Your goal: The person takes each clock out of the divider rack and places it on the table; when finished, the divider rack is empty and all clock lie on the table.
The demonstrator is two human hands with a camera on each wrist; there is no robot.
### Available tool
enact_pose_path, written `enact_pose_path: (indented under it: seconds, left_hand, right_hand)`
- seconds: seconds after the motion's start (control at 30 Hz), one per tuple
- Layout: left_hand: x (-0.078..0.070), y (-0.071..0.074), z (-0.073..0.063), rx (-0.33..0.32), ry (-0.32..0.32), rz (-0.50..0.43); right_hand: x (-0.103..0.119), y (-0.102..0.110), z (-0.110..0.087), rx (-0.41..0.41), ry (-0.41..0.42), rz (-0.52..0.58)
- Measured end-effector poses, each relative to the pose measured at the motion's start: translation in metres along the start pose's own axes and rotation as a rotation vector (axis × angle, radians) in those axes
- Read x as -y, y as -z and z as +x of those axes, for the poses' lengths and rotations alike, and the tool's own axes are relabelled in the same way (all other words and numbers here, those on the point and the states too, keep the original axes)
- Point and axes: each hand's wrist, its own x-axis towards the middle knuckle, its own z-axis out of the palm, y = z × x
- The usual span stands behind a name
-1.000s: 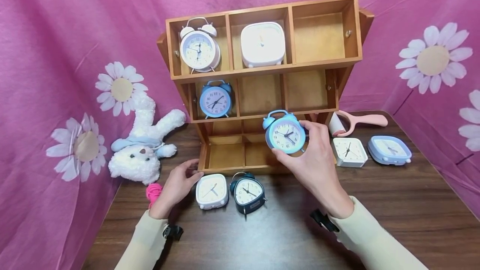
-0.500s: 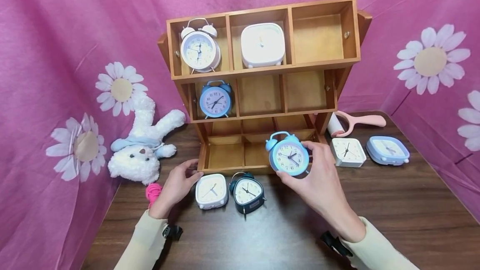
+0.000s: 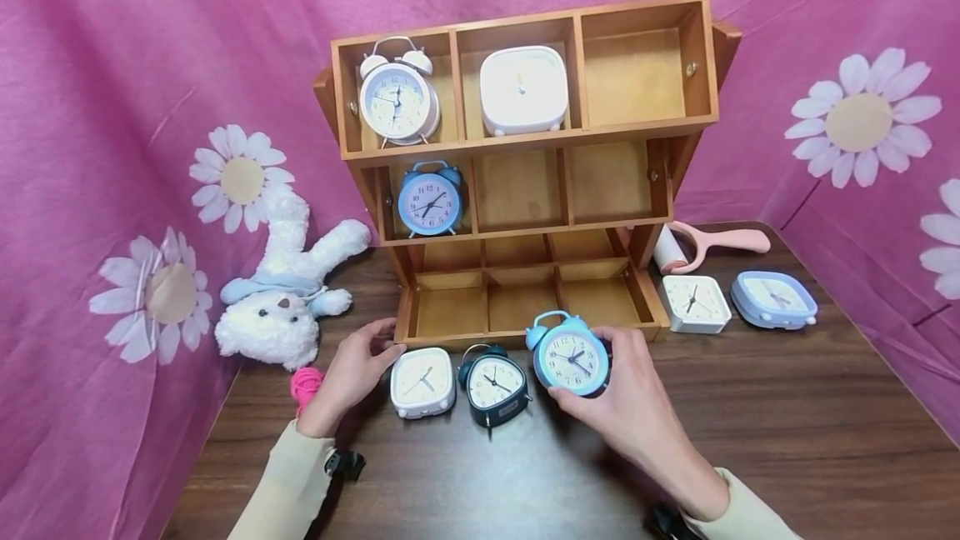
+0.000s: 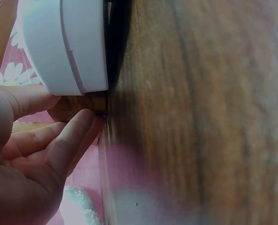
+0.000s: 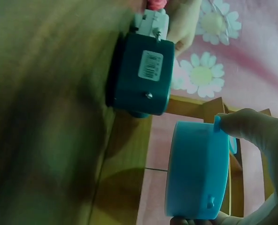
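My right hand (image 3: pixel 630 390) holds a light-blue twin-bell alarm clock (image 3: pixel 572 361) by its sides, close over the table in front of the shelf. The right wrist view shows the side of this blue clock (image 5: pixel 197 171) between thumb and fingers. My left hand (image 3: pixel 360 369) grips the lower left front corner of the wooden shelf (image 3: pixel 525 142); the left wrist view has thumb and fingers about that wooden corner (image 4: pixel 78 104), beside a white clock (image 4: pixel 66 47). This white square clock (image 3: pixel 423 382) and a dark-green triangular alarm clock (image 3: pixel 497 390) stand between my hands.
On the shelf are a white twin-bell clock (image 3: pixel 400 102), a white rounded clock (image 3: pixel 523 90) and another blue alarm clock (image 3: pixel 431 202). A plush toy (image 3: pixel 273 327) and pink yarn (image 3: pixel 306 386) lie left. Right are a lint roller (image 3: pixel 720 242), a white clock (image 3: pixel 695 303) and a blue clock (image 3: pixel 774 298).
My right hand has lowered the light-blue alarm clock from in front of the shelf's lower compartments to just above the table, right of the dark-green clock. My left hand has stayed put.
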Motion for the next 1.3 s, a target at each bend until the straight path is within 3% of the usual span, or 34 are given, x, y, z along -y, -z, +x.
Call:
enact_pose_path:
  seconds: [0.3, 0.47, 0.9, 1.3]
  left_hand:
    - [-0.001, 0.001, -0.001, -0.001, 0.003, 0.001]
    - [0.0, 0.001, -0.001, -0.002, 0.004, 0.003]
    - [-0.001, 0.0, -0.001, 0.005, -0.001, -0.005]
    - [0.0, 0.001, -0.001, 0.009, 0.005, 0.0]
  right_hand:
    - [-0.011, -0.009, -0.012, 0.085, -0.059, -0.023]
    - [-0.016, -0.016, -0.012, 0.115, -0.046, -0.043]
    - [-0.017, -0.026, -0.012, 0.164, -0.123, -0.046]
    - [-0.018, -0.029, -0.012, 0.178, -0.144, -0.05]
